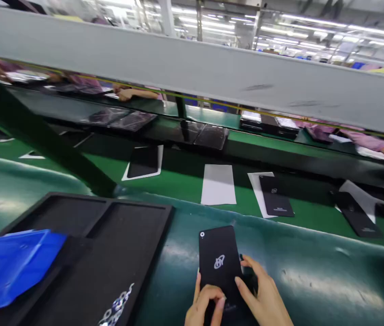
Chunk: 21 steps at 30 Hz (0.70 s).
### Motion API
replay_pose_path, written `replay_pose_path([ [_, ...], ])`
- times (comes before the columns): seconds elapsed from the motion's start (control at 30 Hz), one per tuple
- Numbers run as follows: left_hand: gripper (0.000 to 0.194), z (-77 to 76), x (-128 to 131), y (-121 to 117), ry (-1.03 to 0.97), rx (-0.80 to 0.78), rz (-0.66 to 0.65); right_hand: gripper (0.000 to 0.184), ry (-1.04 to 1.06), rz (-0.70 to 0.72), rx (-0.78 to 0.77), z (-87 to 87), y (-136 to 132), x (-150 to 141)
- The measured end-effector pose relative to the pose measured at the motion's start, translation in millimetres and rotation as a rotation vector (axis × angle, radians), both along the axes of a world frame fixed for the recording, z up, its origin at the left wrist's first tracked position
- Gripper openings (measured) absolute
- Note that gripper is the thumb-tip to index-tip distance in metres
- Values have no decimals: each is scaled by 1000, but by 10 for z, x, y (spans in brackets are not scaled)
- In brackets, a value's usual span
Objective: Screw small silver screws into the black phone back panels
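A black tablet (221, 258), back side up with a pale logo and a white-ringed camera spot in its top left corner, is tilted in front of me at the bench edge. My left hand (206, 304) holds its lower left side, one finger along the edge, thumb and forefinger pinched together over the back. Whether anything small is in that pinch I cannot make out. My right hand (263, 290) grips the right edge, thumb on the back and fingertips at the side. The tablet's lower end is partly hidden by the hands.
A black divided tray (137, 240) at left holds a blue plastic tray (18, 267) and several small shiny rings (117, 308). Beyond the bench, a green belt (181, 181) carries white sheets (218, 184) and tablets (275, 195). A dark post (42, 131) slants at left; co-workers' hands show behind.
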<state>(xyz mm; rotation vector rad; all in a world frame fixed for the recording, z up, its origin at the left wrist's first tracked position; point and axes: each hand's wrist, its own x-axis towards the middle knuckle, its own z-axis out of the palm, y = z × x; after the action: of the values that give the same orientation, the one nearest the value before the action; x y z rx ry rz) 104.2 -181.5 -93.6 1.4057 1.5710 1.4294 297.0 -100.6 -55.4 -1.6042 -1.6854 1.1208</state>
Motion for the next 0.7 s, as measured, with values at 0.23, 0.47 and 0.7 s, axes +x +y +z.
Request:
replay_pose_path([
  [0.23, 43, 127, -458, 203, -189, -138, -54, 58, 605, 94, -291, 326, 205, -409],
  [0.47, 33, 87, -990, 147, -104, 7, 90, 57, 491, 47, -63, 778, 1492, -480],
  [0.7, 18, 185, -922, 121, 31, 83, 45, 38, -140, -94, 175, 707, 2475, -444],
])
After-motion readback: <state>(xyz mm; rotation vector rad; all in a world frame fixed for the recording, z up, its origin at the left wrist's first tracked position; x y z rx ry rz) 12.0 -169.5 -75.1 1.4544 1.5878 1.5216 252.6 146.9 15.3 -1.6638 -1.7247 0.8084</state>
